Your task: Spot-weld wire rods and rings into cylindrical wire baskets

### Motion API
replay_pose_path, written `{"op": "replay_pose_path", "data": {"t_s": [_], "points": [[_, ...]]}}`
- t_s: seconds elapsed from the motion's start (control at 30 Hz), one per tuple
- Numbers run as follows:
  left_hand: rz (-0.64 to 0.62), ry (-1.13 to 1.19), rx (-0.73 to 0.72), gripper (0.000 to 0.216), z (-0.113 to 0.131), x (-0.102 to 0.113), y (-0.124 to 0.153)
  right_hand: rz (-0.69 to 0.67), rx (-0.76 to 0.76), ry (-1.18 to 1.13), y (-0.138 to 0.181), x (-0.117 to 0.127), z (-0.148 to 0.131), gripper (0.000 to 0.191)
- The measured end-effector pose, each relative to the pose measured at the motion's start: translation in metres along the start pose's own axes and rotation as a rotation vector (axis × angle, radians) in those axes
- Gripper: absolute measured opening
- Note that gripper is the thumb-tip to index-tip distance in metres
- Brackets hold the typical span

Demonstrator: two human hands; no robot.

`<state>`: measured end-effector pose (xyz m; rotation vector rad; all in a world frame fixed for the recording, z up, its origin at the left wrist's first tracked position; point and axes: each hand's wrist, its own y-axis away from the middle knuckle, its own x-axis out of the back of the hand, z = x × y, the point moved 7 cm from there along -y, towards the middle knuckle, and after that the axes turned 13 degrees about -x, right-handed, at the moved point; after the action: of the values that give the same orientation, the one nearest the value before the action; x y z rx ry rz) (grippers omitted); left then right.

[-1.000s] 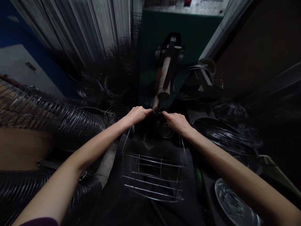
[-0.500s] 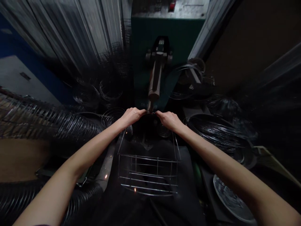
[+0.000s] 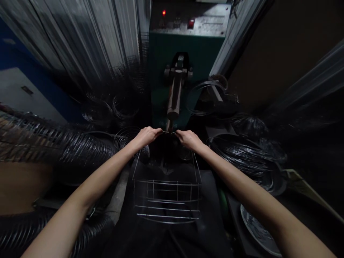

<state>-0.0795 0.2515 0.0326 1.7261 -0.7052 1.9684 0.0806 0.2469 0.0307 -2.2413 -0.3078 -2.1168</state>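
- I've got my left hand (image 3: 146, 135) and right hand (image 3: 188, 139) gripping the rim of the wire basket (image 3: 166, 200) under the machine arm (image 3: 174, 98).
- Positioning step, I judge (contact unclear); next needs steady grips.

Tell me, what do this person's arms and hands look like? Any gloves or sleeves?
The left hand and right hand are bare: no gloves, and no rings or watch that the dim light shows. The left forearm and right forearm are uncovered too; no sleeve is in view.

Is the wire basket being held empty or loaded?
Empty: nothing lies inside the wire basket; left hand and right hand grip its top rim.
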Motion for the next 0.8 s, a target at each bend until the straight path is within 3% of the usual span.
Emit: {"op": "replay_pose_path", "data": {"t_s": [0.2,0.33,0.43,0.53,0.6,0.67,0.73,0.8], "points": [[-0.003,0.024,0.005,0.035,-0.004,0.001,-0.003,-0.09,0.009,-0.184,0.004,-0.001,0.017,0.041],[0.021,0.056,0.012,0.035,0.001,0.003,-0.002,-0.124,-0.074,-0.15,0.029,-0.004,0.026,0.041],[0.09,0.237,0.02,0.042,0.001,0.006,0.013,-0.01,-0.088,-0.121,0.05,-0.004,0.024,0.04],[0.217,0.639,0.057,0.058,-0.004,-0.003,0.054,0.132,-0.099,-0.148,0.076,-0.001,0.031,0.04],[0.345,1.001,0.22,0.064,-0.005,-0.026,0.1,0.229,-0.138,-0.196,0.095,0.003,0.049,0.037],[0.446,1.352,0.527,0.061,0.005,-0.07,0.149,0.373,-0.149,-0.275,0.108,0.01,0.072,0.033],[0.302,1.624,0.83,0.051,0.037,-0.126,0.184,0.5,-0.138,-0.365,0.115,0.015,0.093,0.033],[0.234,1.904,0.889,0.048,0.076,-0.157,0.192,0.561,-0.141,-0.44,0.12,0.014,0.101,0.034]]}}
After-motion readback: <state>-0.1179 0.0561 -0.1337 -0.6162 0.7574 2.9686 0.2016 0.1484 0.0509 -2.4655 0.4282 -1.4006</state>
